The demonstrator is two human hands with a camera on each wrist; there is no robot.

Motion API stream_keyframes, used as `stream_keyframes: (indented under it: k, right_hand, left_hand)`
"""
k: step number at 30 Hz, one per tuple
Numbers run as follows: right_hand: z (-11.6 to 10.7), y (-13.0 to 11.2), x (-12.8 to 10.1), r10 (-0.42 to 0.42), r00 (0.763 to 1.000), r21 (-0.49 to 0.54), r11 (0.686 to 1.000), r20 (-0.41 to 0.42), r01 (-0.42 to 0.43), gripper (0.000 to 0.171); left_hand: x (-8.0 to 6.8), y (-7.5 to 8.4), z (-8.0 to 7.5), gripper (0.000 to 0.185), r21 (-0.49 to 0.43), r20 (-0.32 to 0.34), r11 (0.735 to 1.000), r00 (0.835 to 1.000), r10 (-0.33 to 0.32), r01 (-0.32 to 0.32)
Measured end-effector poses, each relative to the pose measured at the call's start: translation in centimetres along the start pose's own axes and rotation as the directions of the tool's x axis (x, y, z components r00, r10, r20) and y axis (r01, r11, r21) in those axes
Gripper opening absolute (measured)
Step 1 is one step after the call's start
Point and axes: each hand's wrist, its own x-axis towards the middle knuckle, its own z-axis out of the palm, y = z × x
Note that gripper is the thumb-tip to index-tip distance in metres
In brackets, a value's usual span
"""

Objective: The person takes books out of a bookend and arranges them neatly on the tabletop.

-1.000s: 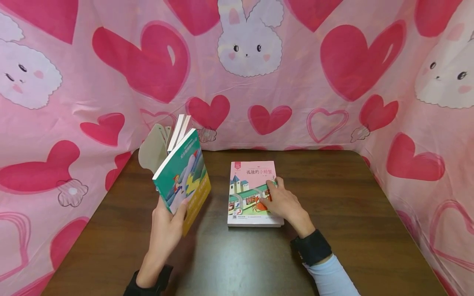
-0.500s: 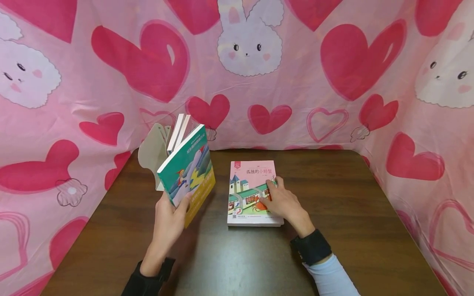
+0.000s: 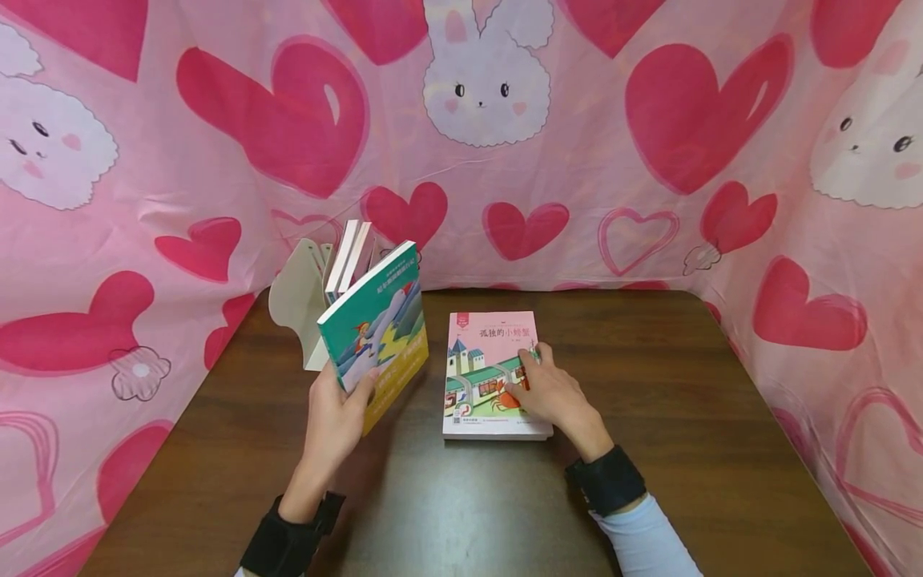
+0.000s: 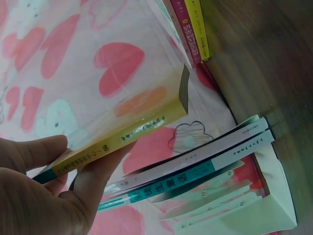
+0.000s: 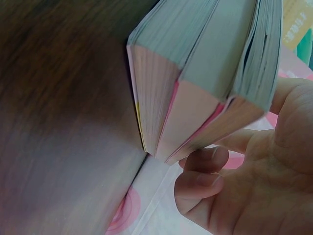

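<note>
My left hand [image 3: 335, 417] grips a green and yellow picture-cover book [image 3: 382, 324], thumb on the front cover. The book is raised and tilted, in front of a cream bookend [image 3: 297, 300] and upright books [image 3: 348, 260]. In the left wrist view, the held book's yellow spine [image 4: 132, 132] is apart from the standing books [image 4: 195, 171]. My right hand [image 3: 558, 393] rests on the right side of a book stack whose top book [image 3: 486, 328] has a pink cover. The right wrist view shows several page blocks [image 5: 195, 98] with loosely bent fingers [image 5: 205, 183] beside them.
The brown wooden table [image 3: 649, 385] carries the bookend at back left and the stack near the middle. A pink cloth [image 3: 577, 144] with hearts and rabbits rises behind and at both sides.
My left hand has moved slightly right and away from me with the green and yellow book, turning it a little. The right hand and the stack have stayed in place.
</note>
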Motion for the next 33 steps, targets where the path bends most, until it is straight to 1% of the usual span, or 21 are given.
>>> stream_keyframes:
  k: [13, 17, 20, 22, 25, 27, 31, 33]
  right_hand:
    - [-0.3, -0.4, 0.1, -0.013, 1.000, -0.005, 1.000, -0.005, 0.013, 0.080]
    - [-0.5, -0.4, 0.3, -0.025, 0.999, -0.008, 1.000, -0.042, 0.024, 0.076]
    - [-0.8, -0.5, 0.4, -0.049, 0.992, 0.014, 0.999, -0.114, 0.051, 0.068]
    - [-0.9, -0.6, 0.5, -0.078, 0.980, 0.035, 0.996, -0.184, 0.085, 0.061]
    - [-0.8, -0.8, 0.6, -0.122, 0.949, 0.069, 0.987, -0.291, 0.148, 0.049]
    - [-0.7, -1.1, 0.6, -0.147, 0.927, 0.103, 0.976, -0.345, 0.193, 0.045]
    - [-0.5, -1.8, 0.6, -0.191, 0.896, 0.182, 0.942, -0.402, 0.283, 0.044]
    - [-0.4, -2.2, 0.6, -0.212, 0.881, 0.204, 0.925, -0.422, 0.320, 0.048]
  left_hand:
    - [0.9, 0.0, 0.1, 0.046, -0.031, 0.032, 0.999, 0.999, -0.026, 0.027]
    - [1.1, 0.1, 0.1, 0.048, -0.050, 0.050, 0.998, 0.998, -0.032, 0.034]
    - [1.2, 0.1, 0.2, 0.048, -0.065, 0.056, 0.998, 0.998, -0.021, 0.025]
    - [1.3, 0.2, 0.2, 0.047, -0.077, 0.059, 0.997, 0.998, -0.018, 0.023]
    - [1.3, 0.3, 0.3, 0.046, -0.105, 0.073, 0.994, 0.997, -0.036, 0.044]
    - [1.4, 0.3, 0.4, 0.047, -0.123, 0.086, 0.990, 0.995, -0.059, 0.069]
    - [1.5, 0.4, 0.5, 0.049, -0.152, 0.107, 0.983, 0.990, -0.088, 0.104]
    - [1.6, 0.5, 0.5, 0.049, -0.161, 0.113, 0.981, 0.990, -0.088, 0.106]
